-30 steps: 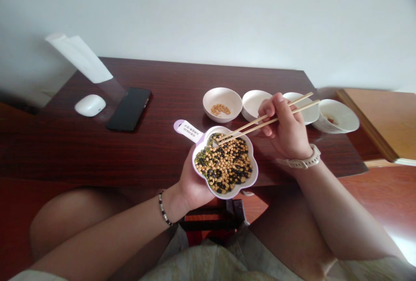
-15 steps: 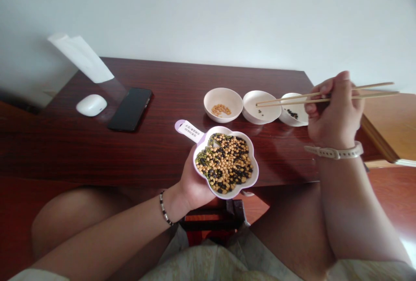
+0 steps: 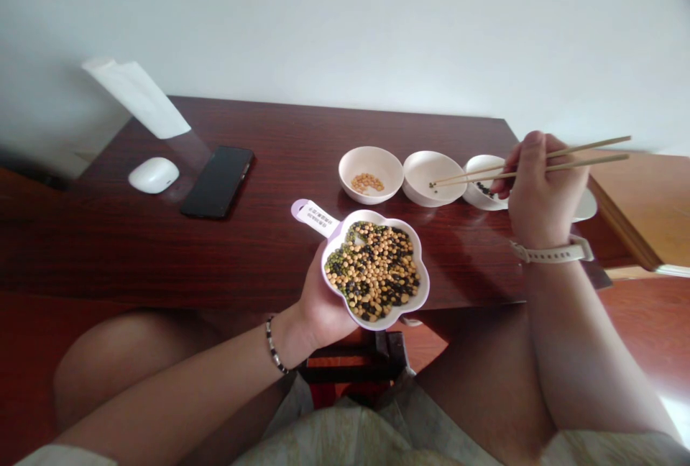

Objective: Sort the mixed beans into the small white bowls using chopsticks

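1. The left hand [image 3: 326, 315] is holding the flower-shaped dish [image 3: 423, 286] over the near edge of the table [image 3: 285, 164]; mixed beans [image 3: 374, 275] are lying inside it.
2. The right hand [image 3: 547, 189] is gripping two chopsticks [image 3: 593, 162], with the fingers bent around them.
3. Their tips are pointing into the second bowl [image 3: 425, 166], beside a few small beans [image 3: 435, 191]; whether they are pinching any bean, I cannot tell.
4. The first bowl [image 3: 371, 158] is holding yellow beans [image 3: 367, 183], the third bowl [image 3: 474, 197] black ones.

Behind the right hand [image 3: 548, 191], the rightmost bowl [image 3: 586, 205] is mostly hidden; the flower-shaped scoop [image 3: 374, 272] partly covers the left hand [image 3: 326, 313]; beyond that grip, the label [image 3: 318, 217] is illegible.
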A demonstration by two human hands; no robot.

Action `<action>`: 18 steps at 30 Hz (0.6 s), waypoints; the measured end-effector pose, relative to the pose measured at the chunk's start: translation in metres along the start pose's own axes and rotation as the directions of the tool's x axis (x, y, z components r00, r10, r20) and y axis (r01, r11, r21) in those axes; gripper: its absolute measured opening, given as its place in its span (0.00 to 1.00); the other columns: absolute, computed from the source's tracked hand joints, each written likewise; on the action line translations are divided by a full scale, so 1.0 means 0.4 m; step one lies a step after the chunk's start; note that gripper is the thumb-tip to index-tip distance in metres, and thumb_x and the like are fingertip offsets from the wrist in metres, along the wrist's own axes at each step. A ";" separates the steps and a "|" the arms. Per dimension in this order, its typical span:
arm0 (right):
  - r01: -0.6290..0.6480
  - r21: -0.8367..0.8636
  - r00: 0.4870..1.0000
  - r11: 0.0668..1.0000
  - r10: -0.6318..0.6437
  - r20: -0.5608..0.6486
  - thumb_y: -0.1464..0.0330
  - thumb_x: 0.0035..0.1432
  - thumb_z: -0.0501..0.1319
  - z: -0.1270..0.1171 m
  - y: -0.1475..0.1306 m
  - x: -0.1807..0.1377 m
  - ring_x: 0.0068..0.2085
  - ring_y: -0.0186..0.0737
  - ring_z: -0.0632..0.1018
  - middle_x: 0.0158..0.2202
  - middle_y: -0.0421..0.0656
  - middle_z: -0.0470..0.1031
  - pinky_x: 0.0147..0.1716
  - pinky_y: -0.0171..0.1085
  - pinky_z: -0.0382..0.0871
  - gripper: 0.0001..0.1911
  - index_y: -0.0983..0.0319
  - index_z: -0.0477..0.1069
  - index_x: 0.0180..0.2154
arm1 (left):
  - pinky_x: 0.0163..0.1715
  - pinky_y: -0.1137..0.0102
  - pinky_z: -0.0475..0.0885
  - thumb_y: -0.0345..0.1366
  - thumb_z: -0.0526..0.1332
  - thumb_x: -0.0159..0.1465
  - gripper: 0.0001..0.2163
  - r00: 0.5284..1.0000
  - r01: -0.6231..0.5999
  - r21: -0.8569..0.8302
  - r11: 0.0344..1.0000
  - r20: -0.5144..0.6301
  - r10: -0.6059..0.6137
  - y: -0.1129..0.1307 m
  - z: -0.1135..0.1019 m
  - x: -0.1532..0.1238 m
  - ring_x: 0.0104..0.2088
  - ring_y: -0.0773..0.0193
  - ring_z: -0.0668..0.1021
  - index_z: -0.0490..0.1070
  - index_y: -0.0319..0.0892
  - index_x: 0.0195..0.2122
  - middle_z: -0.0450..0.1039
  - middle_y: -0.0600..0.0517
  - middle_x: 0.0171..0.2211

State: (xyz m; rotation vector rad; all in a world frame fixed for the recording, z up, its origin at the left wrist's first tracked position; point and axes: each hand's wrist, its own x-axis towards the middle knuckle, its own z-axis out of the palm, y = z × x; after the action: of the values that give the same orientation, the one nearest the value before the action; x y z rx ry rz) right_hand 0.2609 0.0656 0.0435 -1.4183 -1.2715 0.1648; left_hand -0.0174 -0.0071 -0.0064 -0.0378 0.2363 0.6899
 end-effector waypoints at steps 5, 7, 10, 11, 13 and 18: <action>-0.010 0.007 1.000 1.000 0.010 0.015 0.68 0.77 0.55 0.003 0.003 0.001 0.16 0.32 0.70 0.18 0.37 0.67 0.15 0.33 0.59 0.20 0.60 0.71 0.29 | 0.62 0.47 0.64 0.52 0.54 0.66 0.25 1.000 -0.003 0.002 1.000 0.002 0.003 -0.003 0.000 0.000 0.61 0.44 0.73 0.72 0.43 0.57 0.74 0.42 0.58; -0.024 0.008 1.000 1.000 0.024 0.019 0.68 0.77 0.56 0.002 0.002 0.001 0.16 0.31 0.70 0.18 0.37 0.67 0.16 0.32 0.59 0.20 0.60 0.71 0.29 | 0.62 0.47 0.64 0.52 0.54 0.66 0.25 1.000 -0.005 0.007 1.000 0.008 0.005 -0.002 0.000 0.001 0.61 0.44 0.73 0.72 0.43 0.56 0.74 0.42 0.58; -0.030 0.009 0.999 1.000 0.030 0.023 0.69 0.77 0.56 0.001 -0.002 -0.001 0.16 0.32 0.70 0.18 0.37 0.67 0.16 0.33 0.59 0.20 0.59 0.71 0.29 | 0.62 0.47 0.65 0.51 0.53 0.66 0.25 1.000 -0.008 0.012 1.000 0.021 0.008 -0.002 -0.001 0.002 0.60 0.44 0.74 0.72 0.42 0.57 0.74 0.42 0.58; -0.026 0.004 0.999 1.000 0.026 0.023 0.69 0.77 0.55 0.001 -0.003 -0.001 0.17 0.32 0.71 0.18 0.37 0.68 0.16 0.33 0.60 0.20 0.59 0.71 0.29 | 0.62 0.47 0.65 0.51 0.53 0.66 0.25 1.000 -0.007 0.013 1.000 0.024 0.006 -0.002 -0.001 0.002 0.60 0.44 0.74 0.72 0.42 0.57 0.74 0.42 0.58; -0.019 -0.009 1.000 1.000 0.019 0.023 0.68 0.77 0.55 0.000 -0.005 -0.003 0.17 0.33 0.71 0.19 0.38 0.68 0.16 0.34 0.60 0.20 0.59 0.71 0.29 | 0.62 0.47 0.65 0.52 0.54 0.66 0.25 1.000 -0.002 0.011 1.000 0.029 0.002 -0.001 -0.001 0.002 0.60 0.44 0.74 0.72 0.42 0.57 0.74 0.42 0.58; -0.006 0.002 0.999 1.000 0.006 0.033 0.68 0.77 0.55 0.000 -0.004 -0.002 0.17 0.33 0.71 0.19 0.38 0.69 0.16 0.34 0.60 0.19 0.59 0.71 0.29 | 0.62 0.47 0.64 0.51 0.54 0.66 0.25 0.999 -0.007 0.022 1.000 0.035 0.006 -0.002 0.002 0.001 0.60 0.43 0.74 0.72 0.42 0.57 0.74 0.42 0.58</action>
State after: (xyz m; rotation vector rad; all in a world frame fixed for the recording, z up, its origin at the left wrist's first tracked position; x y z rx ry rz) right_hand 0.2599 0.0646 0.0445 -1.4235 -1.2940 0.1944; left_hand -0.0165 -0.0073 -0.0058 -0.0039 0.2110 0.6934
